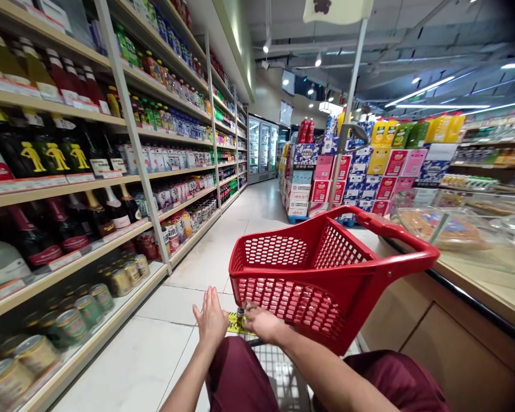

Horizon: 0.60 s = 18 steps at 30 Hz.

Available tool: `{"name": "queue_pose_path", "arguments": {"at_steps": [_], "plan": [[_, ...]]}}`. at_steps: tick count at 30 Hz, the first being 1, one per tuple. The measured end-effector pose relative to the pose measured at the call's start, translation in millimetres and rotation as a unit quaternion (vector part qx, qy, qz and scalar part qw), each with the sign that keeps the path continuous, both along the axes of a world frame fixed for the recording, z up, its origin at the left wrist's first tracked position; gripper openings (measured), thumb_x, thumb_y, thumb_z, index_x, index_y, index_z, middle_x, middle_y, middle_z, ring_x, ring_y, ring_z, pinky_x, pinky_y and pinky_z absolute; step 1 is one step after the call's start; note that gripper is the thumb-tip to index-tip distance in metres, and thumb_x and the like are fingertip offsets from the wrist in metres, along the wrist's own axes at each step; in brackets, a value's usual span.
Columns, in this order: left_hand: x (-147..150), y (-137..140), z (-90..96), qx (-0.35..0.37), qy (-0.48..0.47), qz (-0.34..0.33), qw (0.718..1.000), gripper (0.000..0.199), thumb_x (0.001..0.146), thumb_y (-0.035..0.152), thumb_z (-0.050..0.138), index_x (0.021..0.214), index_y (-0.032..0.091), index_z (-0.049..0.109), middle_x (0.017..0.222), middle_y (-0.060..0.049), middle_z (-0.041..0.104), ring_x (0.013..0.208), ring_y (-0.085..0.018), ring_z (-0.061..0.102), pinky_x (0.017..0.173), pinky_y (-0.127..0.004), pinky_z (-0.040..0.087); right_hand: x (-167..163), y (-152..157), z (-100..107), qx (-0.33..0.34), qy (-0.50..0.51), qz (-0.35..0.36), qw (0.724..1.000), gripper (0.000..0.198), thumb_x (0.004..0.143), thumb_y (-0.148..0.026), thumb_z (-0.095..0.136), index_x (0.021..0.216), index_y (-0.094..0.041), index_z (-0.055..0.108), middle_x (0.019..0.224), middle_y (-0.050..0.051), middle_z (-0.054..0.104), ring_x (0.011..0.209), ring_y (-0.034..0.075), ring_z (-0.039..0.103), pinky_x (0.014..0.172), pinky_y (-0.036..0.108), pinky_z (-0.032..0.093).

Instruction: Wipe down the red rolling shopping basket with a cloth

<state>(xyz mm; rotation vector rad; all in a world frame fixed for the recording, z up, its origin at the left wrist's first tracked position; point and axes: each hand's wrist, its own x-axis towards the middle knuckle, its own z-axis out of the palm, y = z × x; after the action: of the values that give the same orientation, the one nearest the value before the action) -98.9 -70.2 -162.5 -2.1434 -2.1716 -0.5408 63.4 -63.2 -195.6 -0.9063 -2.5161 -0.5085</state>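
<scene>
My left hand (211,317) is raised above my knee, fingers stretched out and nothing in its grasp. Beside it, my right hand (261,322) is near the lower front corner of a red plastic shopping cart (298,272). The right fingers look bent and somewhat smeared, so their grip is unclear; whether they touch the cart cannot be told. The cart has a perforated basket, and its push handle (405,240) points to the right. A yellow floor sticker (236,323) with dark lettering shows partly behind the right hand.
Shelves (124,114) of bottles and cans line the left side. A display counter (438,297) with a clear cover stands close on the right. Stacked drink cartons (320,191) stand beyond the cart. A tiled aisle (257,209) leads back to glass-door fridges (261,146).
</scene>
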Motion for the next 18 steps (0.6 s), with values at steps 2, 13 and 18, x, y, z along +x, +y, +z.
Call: {"name": "queue_pose_path", "arguments": {"at_steps": [2, 13, 18], "plan": [[4.1, 0.2, -2.2, -0.001, -0.007, -0.004, 1.000, 0.061, 0.071, 0.009, 0.034, 0.131, 0.007, 0.029, 0.140, -0.015, 0.029, 0.129, -0.022, 0.026, 0.104, -0.054, 0.016, 5.3, 0.7, 4.1, -0.002, 0.006, -0.002, 1.000, 0.014, 0.084, -0.022, 0.050, 0.089, -0.020, 0.063, 0.107, 0.004, 0.060, 0.113, 0.019, 0.046, 0.093, 0.031, 0.042], [26.9, 0.8, 11.2, 0.027, 0.002, -0.032, 0.999, 0.062, 0.069, 0.008, 0.034, 0.131, 0.008, 0.029, 0.140, -0.015, 0.029, 0.129, -0.021, 0.026, 0.104, -0.053, 0.016, 45.4, -0.2, 13.0, 0.031, 0.010, -0.052, 0.998, 0.020, 0.085, -0.020, 0.049, 0.100, -0.020, 0.062, 0.120, 0.006, 0.054, 0.124, 0.021, 0.035, 0.100, 0.037, 0.036], [48.7, 0.4, 23.9, 0.054, 0.008, -0.070, 0.996, 0.063, 0.070, 0.009, 0.034, 0.132, 0.008, 0.028, 0.139, -0.015, 0.030, 0.129, -0.022, 0.026, 0.104, -0.054, 0.016, 63.5, -2.1, 24.8, 0.064, 0.082, -0.114, 0.988, 0.034, 0.086, -0.012, 0.042, 0.119, -0.019, 0.050, 0.133, 0.010, 0.041, 0.129, 0.021, 0.025, 0.102, 0.044, 0.032]]}}
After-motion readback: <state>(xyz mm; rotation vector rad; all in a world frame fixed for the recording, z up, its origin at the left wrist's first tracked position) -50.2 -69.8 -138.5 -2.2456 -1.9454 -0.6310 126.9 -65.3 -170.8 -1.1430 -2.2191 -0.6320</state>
